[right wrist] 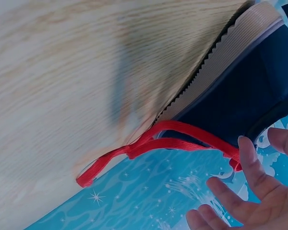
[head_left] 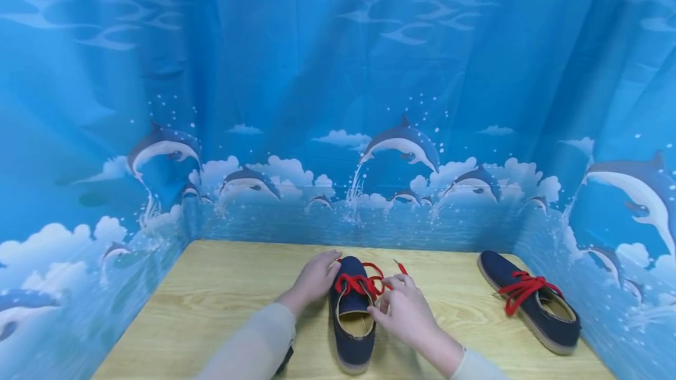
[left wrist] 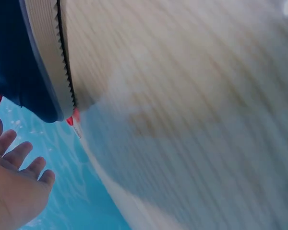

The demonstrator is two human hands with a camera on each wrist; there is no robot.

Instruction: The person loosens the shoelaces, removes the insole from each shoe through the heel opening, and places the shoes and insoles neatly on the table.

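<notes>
A navy shoe (head_left: 352,349) with a tan insole stands on the table, toe away from me, its red laces (head_left: 355,282) looped in a bow. Beside the toe's left side is my left hand (head_left: 317,279); in the left wrist view its fingers (left wrist: 20,152) are spread and hold nothing. At the bow's right side, my right hand (head_left: 408,312) has loosely bent fingers. The right wrist view shows its index fingertip (right wrist: 246,146) at the red lace (right wrist: 182,128), with the thumb apart. A lace end (head_left: 401,267) trails on the table past this hand.
A matching navy shoe (head_left: 554,326) with tied red laces (head_left: 525,289) lies angled at the table's right edge. The wooden table (head_left: 227,280) meets a blue dolphin-print curtain (head_left: 338,104) at the back and sides. Something dark (head_left: 285,362) shows under my left forearm.
</notes>
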